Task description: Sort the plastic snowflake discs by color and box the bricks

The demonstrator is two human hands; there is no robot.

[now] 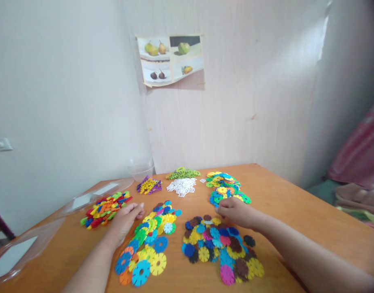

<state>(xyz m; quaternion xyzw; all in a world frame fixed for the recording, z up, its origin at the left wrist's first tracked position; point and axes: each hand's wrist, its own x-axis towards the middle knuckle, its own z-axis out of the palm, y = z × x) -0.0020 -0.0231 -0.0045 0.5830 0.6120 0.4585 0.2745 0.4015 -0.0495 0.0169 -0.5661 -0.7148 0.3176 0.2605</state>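
I see 2 heaps of discs in front of the white pile, probably spaced to stay unmixed, with the left hand and right hand either side of it, fingers narrow, whether holding anything I cannot tell.

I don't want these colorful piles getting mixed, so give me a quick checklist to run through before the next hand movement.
1. Near-left disc pile and near-right disc pile apart: ok, bare table shows between them.
2. White pile gathered: not ok, a stray white piece lies to its right.
3. Purple-and-yellow pile apart from the white pile: ok, a narrow gap shows.
4. Left hand free of pieces: cannot tell, the curled fingers hide the grip.
5. Right hand free of pieces: cannot tell, its palm side is hidden.
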